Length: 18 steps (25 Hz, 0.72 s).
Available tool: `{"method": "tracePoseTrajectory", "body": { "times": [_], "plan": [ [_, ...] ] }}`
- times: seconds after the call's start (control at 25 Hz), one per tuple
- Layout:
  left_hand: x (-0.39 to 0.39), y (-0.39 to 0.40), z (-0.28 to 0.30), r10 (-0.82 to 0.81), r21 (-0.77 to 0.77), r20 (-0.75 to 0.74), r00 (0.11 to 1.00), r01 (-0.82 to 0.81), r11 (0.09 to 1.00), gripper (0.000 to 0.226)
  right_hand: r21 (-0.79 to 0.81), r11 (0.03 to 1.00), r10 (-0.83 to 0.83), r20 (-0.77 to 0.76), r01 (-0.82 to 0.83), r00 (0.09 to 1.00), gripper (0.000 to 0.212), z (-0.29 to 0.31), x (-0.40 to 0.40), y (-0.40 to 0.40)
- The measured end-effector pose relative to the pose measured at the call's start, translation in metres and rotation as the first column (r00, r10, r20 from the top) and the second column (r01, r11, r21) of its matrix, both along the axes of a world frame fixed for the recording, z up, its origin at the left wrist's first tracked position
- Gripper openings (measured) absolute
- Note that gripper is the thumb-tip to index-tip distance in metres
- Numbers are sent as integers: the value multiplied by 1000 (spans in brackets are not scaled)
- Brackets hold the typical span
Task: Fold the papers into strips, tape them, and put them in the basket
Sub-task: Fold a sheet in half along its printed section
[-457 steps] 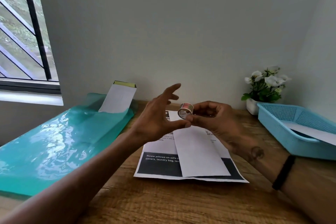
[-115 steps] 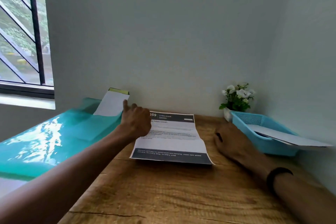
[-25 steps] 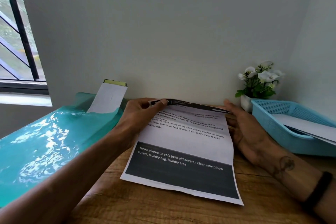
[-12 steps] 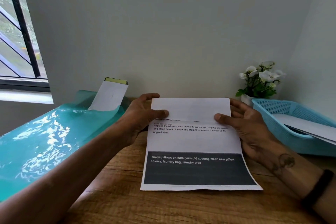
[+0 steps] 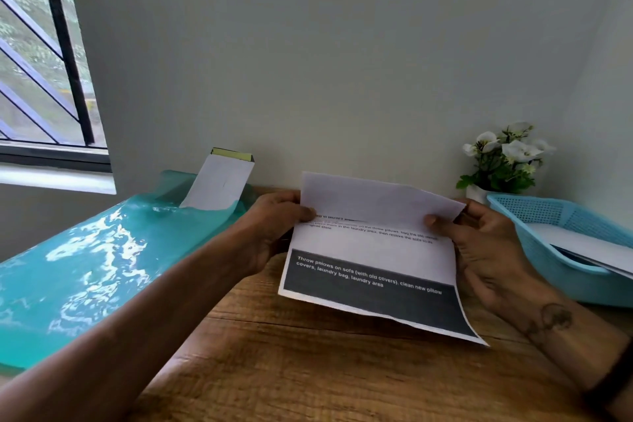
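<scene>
**Folding the top of the sheet over, now lifted off the tabletop**

Head view, the only one here. Both hands are gripping the printed paper (image 5: 373,250). The left hand (image 5: 274,226) pinches its upper left edge with the thumb on top of the folded flap, and the right hand (image 5: 479,243) pinches the upper right edge the same way, thumb in front and fingers curled behind. The white flap at the top is turned down toward the person, covering the first lines of text. The dark band with white lettering is at the bottom.

Compared with half a second ago, the sheet isn't lying flat anymore. The left side has come up and the whole thing sits tilted, the lower right corner drooping down toward the wooden tabletop (image 5: 308,370). The flap also looks looser and more crooked on the right than it did then, when it was pressed down level.

Off to the right, the blue basket (image 5: 534,216) sits where it was, with white paper already lying inside. Behind it is a small potted plant (image 5: 503,161) with white flowers against the wall. On the left there's a shiny teal sheet (image 5: 102,267) with a white folded paper (image 5: 219,185) propped at its far end, same as before.
</scene>
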<state>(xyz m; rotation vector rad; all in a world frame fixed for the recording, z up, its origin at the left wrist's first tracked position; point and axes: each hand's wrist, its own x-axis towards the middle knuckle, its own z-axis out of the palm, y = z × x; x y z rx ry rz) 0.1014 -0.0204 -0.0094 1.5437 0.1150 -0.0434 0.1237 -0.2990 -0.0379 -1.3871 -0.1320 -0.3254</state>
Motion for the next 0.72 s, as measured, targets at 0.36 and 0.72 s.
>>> {"method": "tracePoseTrajectory", "body": {
  "times": [0.36,0.72],
  "plan": [
    [-5,-1,8,-65,-278,-89,994,37,960,59,-249,962,-90,98,112,991,25,-4,1,-3],
    [-13,-6,14,-41,-72,-15,999,39,997,69,-248,960,-112,79,128,991,43,-1,-4,2]
  ]
}}
